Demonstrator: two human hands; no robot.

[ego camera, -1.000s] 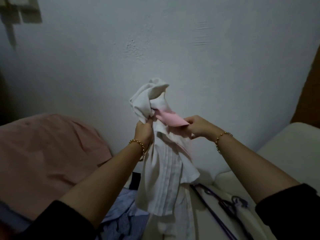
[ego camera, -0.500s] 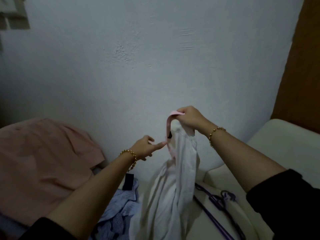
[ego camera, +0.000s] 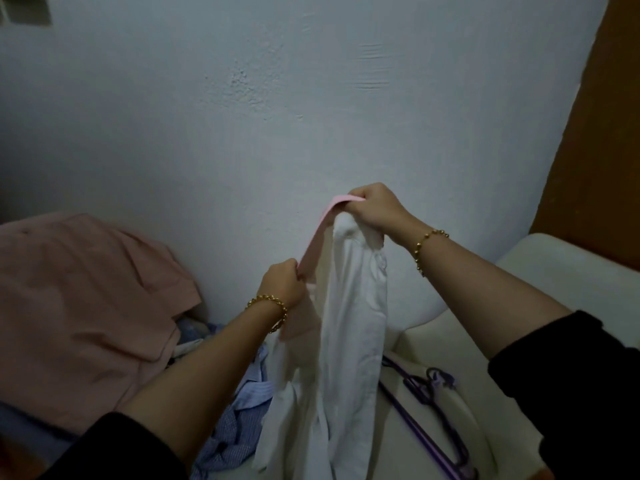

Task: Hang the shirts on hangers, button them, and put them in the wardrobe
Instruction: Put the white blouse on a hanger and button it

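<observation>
A white shirt [ego camera: 349, 327] with a pink collar band [ego camera: 320, 230] hangs in front of me against the wall. My right hand [ego camera: 375, 211] grips the top of the shirt and the upper end of the pink band. Lower and to the left, my left hand [ego camera: 282, 284] pinches the pink band's lower end. The shirt's body drops down to a cream surface. Purple hangers [ego camera: 427, 401] lie on that surface to the right of the shirt.
A pink garment [ego camera: 79, 306] lies spread at the left. A blue striped shirt [ego camera: 239, 417] is crumpled below my left forearm. A cream cushioned surface [ego camera: 561, 282] extends at the right, with a brown wooden panel [ego camera: 602, 133] behind it. The pale wall is close ahead.
My left hand let go of the bunched shirt, then took hold of the pink band. My right hand raised the shirt's top, and the shirt now hangs long instead of bunched.
</observation>
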